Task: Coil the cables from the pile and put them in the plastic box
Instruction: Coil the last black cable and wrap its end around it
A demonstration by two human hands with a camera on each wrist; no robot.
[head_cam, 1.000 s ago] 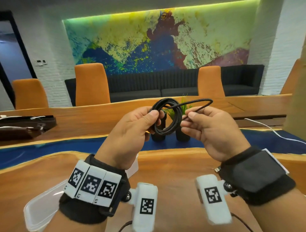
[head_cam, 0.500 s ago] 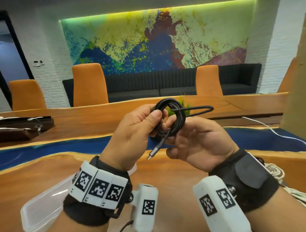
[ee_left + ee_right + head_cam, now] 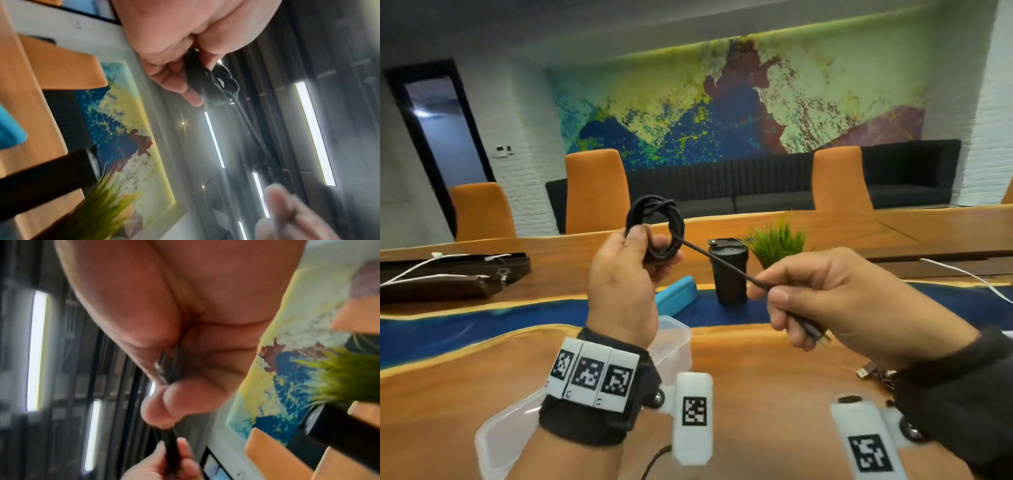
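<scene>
My left hand (image 3: 643, 250) holds a black braided cable (image 3: 654, 222) wound into a small coil, thumb and fingers pinching its lower side, raised above the table. The cable's free end (image 3: 726, 265) runs taut down to the right into my right hand (image 3: 784, 298), which grips it near the plug (image 3: 816, 334). The left wrist view shows fingers pinching the dark coil (image 3: 197, 76). In the right wrist view the fingers curl round the plug end (image 3: 164, 369). A clear plastic box (image 3: 671, 342) sits on the table below my left wrist, partly hidden.
The clear lid (image 3: 500, 442) lies at lower left on the wooden table (image 3: 774, 377). A black cup (image 3: 729, 270), a green plant (image 3: 777, 240) and a teal case (image 3: 676, 294) stand behind the hands. More cables (image 3: 873, 371) lie under my right wrist.
My hands have drawn apart: the right hand pulled the cable's end out to the right and down, tightening it round the coil. The view has shifted left, showing the cup and box.
</scene>
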